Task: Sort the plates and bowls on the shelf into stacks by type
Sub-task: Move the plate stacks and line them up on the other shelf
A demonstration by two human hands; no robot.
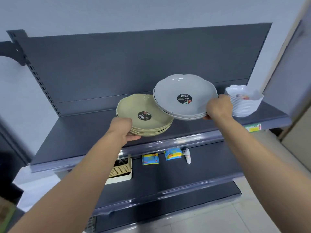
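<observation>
Landmark is the beige plate stack (146, 118), sitting mid-shelf on the dark grey shelf (80, 132). Left hand (122, 130) clamps its near-left edge, thumb under the bottom plate, fingers over the rim; grip is closed on that stack, which looks to rest on the shelf. Just right of it and raised, the grey plate stack (183, 96) is tilted toward the camera and overlaps the beige stack's right rim; whether they touch can't be told. Right hand (218, 108) pinches its right edge, grip closed on it, stack off the shelf. Farther right of the beige stack, the white bowl stack (244, 103) sits by the shelf end, untouched. Step in hand, likely: placing the grey stack as its own pile. Next move calls for levelling it and setting it in the gap between the beige plates and the bowls, not on either.
</observation>
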